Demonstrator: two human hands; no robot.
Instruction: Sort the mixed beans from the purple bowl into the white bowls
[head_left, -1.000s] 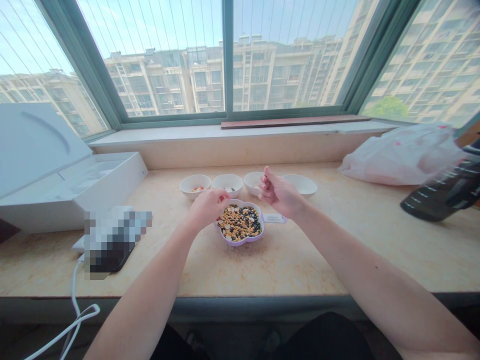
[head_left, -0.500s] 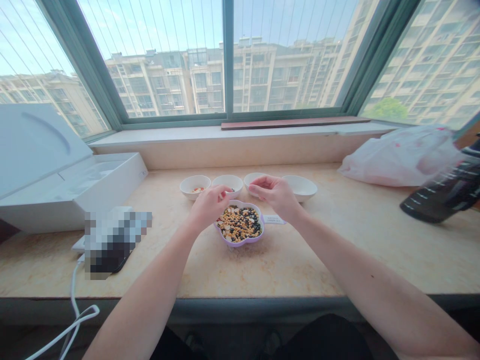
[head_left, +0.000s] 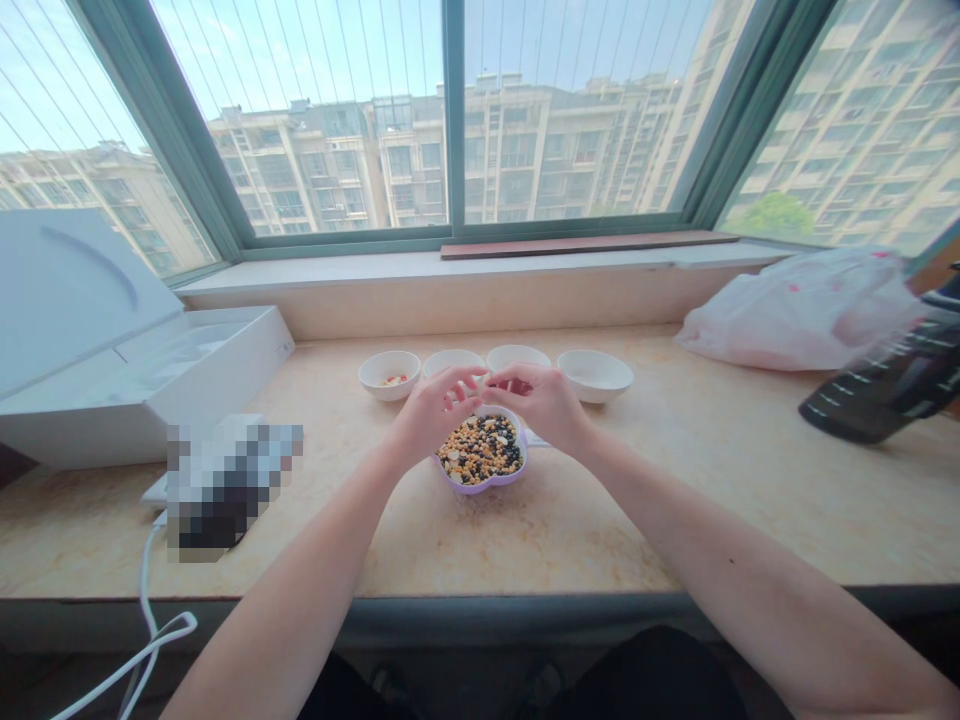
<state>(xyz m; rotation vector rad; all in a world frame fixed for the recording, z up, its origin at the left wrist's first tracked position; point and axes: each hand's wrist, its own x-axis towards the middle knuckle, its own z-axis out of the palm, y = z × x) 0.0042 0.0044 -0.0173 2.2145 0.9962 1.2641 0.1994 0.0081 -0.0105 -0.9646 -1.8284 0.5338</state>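
A lilac flower-shaped bowl [head_left: 491,488] stands on the counter, full of mixed black, yellow and pale beans and seeds [head_left: 481,450]. Over its far rim, my left hand [head_left: 441,402] has its fingers curled inward. My right hand [head_left: 541,402] faces it from the other side, thumb and fingers bent together in a pinch. The fingertips of both hands nearly meet. Whatever sits between them is too small or hidden to name. Behind the hands is a row of white bowls; the leftmost white bowl [head_left: 388,390] holds a few red and pale pieces, and the rightmost white bowl [head_left: 596,378] shows a bare inside.
An open white box [head_left: 217,370] occupies the left side, with a blurred-out device [head_left: 232,490] and white cable [head_left: 150,620] before it. To the right are a plastic bag [head_left: 795,315] and a dark bottle [head_left: 877,385]. A window ledge [head_left: 360,265] runs behind.
My two hands have come closer together above the bowl's far rim. My left hand moved right, and my right hand shifted slightly left and down.
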